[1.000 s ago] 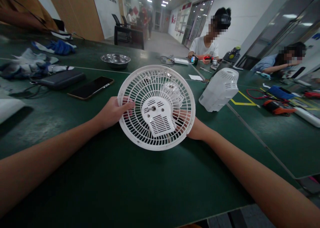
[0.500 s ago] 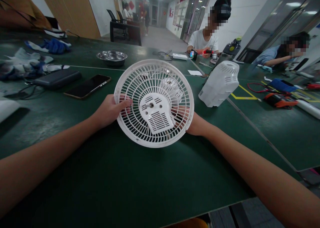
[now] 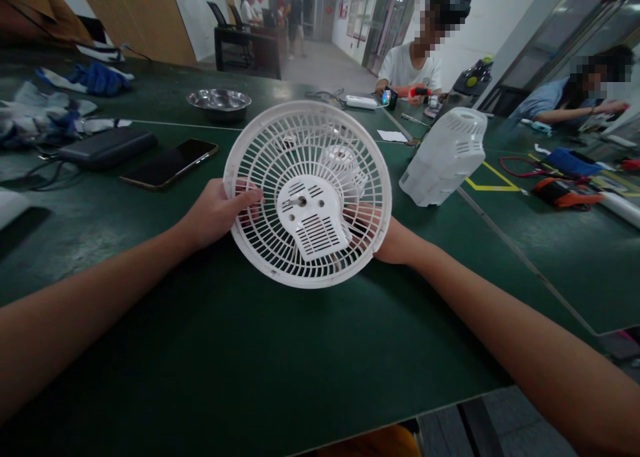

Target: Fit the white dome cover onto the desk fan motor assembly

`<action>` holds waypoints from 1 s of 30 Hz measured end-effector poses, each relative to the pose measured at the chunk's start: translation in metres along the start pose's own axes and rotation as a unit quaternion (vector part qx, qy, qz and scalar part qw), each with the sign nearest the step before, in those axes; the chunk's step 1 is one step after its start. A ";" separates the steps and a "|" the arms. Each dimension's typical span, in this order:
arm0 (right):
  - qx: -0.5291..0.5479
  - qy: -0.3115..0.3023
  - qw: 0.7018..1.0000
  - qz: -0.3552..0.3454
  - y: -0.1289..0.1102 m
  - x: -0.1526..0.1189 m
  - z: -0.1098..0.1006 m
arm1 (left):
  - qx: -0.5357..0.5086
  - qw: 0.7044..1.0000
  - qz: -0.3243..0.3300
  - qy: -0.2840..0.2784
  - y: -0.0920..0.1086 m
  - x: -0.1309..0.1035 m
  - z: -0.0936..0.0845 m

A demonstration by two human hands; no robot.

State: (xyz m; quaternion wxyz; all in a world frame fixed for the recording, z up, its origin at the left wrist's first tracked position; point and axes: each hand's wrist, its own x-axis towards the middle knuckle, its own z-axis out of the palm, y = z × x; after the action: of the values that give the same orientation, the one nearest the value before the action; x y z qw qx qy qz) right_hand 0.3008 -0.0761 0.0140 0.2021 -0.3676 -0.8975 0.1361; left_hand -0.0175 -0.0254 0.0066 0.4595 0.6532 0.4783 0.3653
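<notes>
A round white fan grille (image 3: 313,233) with a vented hub and a metal shaft faces me, tilted above the green table (image 3: 240,363). My left hand (image 3: 220,210) is closed on its left rim, thumb in front and fingers behind the slats. Behind the right side is my right hand (image 3: 385,237), partly seen through the slats; its fingers are mostly hidden and appear curled at the back of the hub. More white plastic parts show through the grille, beyond it. To the right, a white plastic housing (image 3: 445,157) with vent slots stands on the table.
On the left lie a black phone (image 3: 173,163), a dark case (image 3: 107,148) and blue-white gloves (image 3: 95,79). A metal bowl (image 3: 219,102) stands farther back. A person (image 3: 413,67) sits across the table; another is at the right, near an orange-black tool (image 3: 567,193).
The view has shifted slightly, so the scene sits a little differently in the picture. Both hands keep their places on the grille, which looks marginally larger.
</notes>
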 end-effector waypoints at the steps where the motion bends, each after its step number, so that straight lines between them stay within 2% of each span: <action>1: 0.001 0.002 1.000 0.001 0.000 0.000 0.000 | 0.000 1.000 0.001 -0.002 0.000 0.000 0.000; 19: -0.017 0.002 1.000 -0.003 0.002 -0.001 0.002 | 0.027 0.999 0.021 0.009 -0.004 0.002 -0.001; 30: -0.005 0.003 1.000 -0.010 0.004 0.000 0.003 | 0.027 0.999 -0.001 0.030 -0.001 0.000 0.002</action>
State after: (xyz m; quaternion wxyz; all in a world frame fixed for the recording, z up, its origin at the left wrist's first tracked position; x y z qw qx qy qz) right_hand 0.3022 -0.0735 0.0097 0.2046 -0.3600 -0.9012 0.1283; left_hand -0.0164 -0.0256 0.0047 0.4279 0.6536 0.5023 0.3708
